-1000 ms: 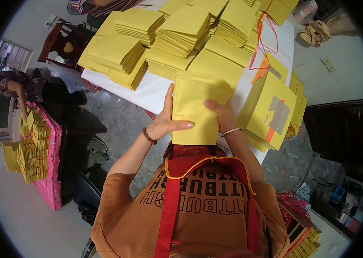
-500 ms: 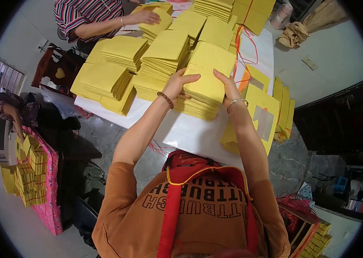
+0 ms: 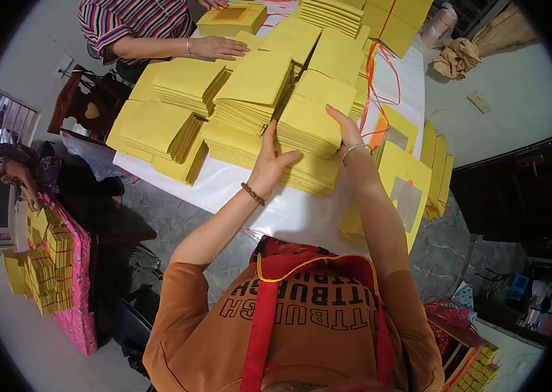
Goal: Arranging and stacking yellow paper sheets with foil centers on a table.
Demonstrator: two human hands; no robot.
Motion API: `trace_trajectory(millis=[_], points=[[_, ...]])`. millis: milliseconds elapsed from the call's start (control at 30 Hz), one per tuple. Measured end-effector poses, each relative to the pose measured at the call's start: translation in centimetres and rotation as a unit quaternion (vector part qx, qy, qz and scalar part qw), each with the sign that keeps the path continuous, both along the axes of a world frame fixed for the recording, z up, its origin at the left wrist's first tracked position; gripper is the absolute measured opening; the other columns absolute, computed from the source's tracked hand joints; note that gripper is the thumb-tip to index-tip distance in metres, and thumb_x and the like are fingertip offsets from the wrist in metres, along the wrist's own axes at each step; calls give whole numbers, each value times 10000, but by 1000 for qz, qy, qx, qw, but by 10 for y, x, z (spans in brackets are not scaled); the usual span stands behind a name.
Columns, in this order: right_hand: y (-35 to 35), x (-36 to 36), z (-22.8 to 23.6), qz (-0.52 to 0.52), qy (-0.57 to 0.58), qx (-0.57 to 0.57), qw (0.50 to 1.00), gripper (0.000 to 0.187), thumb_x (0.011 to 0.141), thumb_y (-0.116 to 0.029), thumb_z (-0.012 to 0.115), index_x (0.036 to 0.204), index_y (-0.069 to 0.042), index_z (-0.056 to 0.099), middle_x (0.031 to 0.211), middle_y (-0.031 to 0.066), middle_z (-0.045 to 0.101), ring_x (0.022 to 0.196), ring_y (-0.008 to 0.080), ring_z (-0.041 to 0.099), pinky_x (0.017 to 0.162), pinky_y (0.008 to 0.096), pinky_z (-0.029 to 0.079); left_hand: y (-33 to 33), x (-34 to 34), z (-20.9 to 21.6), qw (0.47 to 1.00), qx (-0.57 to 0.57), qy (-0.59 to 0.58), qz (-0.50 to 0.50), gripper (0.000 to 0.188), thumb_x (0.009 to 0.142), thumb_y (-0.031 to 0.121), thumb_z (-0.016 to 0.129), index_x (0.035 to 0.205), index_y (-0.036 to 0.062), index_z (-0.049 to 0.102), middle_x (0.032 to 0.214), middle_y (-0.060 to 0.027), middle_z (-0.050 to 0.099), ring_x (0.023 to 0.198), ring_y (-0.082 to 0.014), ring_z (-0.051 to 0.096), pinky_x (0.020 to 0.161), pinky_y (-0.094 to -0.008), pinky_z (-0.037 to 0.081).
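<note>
Pressing a bundle of yellow paper sheets down onto a taller stack, both hands grip its near edge. Left hand: fingers spread wide against the bundle's left side, thumb on top. Right hand: fingers curled over the right corner, holding the sheets. Beyond the fingers, several yellow stacks already stand in rows on the white desk; that part looks done. To the right of the fingers, loose yellow sheets with grey squares lie unstacked, so work appears to remain. A second person's hand rests on a far stack.
</note>
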State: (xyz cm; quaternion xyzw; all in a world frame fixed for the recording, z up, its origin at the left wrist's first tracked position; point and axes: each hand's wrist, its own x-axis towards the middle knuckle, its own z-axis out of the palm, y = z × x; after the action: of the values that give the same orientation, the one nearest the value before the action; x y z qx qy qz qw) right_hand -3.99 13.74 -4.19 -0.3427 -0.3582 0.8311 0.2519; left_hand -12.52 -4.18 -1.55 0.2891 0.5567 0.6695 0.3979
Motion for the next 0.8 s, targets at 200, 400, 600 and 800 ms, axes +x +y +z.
trace_trajectory(millis=[200, 400, 600, 800], points=[[1, -14, -3, -21, -54, 29, 998, 491, 794, -298, 677, 1166, -12, 534, 1116, 115, 595, 992, 228, 584, 840, 350, 466, -16, -2, -10, 997, -49, -45, 25, 618, 825, 70, 586, 1365, 21, 291, 1347, -134, 359, 1170, -202, 425, 966, -313, 366], [1, -15, -16, -12, -50, 14, 999, 538, 779, -317, 696, 1182, -7, 520, 1115, 112, 596, 1014, 221, 575, 853, 340, 460, -44, -27, -18, 936, 41, 288, 198, 208, 839, 61, 573, 1035, -6, 583, 981, -89, 604, 913, -184, 549, 811, -313, 430], [3, -18, -28, -39, -74, 43, 996, 704, 707, -250, 774, 1198, 93, 403, 1112, 170, 563, 966, 255, 591, 820, 342, 482, 3, -134, 41, 892, -28, 396, 215, 334, 828, 191, 618, 1104, 11, 568, 1056, -144, 600, 993, -261, 552, 848, -322, 427], [7, -14, -24, -2, -49, 2, 999, 733, 702, -273, 778, 1229, 61, 393, 1110, 148, 569, 942, 258, 602, 789, 357, 495, 53, -184, 33, 936, -191, 295, -30, 771, 740, 197, 704, 1388, 51, 312, 1159, -145, 575, 980, -198, 570, 828, -286, 443]])
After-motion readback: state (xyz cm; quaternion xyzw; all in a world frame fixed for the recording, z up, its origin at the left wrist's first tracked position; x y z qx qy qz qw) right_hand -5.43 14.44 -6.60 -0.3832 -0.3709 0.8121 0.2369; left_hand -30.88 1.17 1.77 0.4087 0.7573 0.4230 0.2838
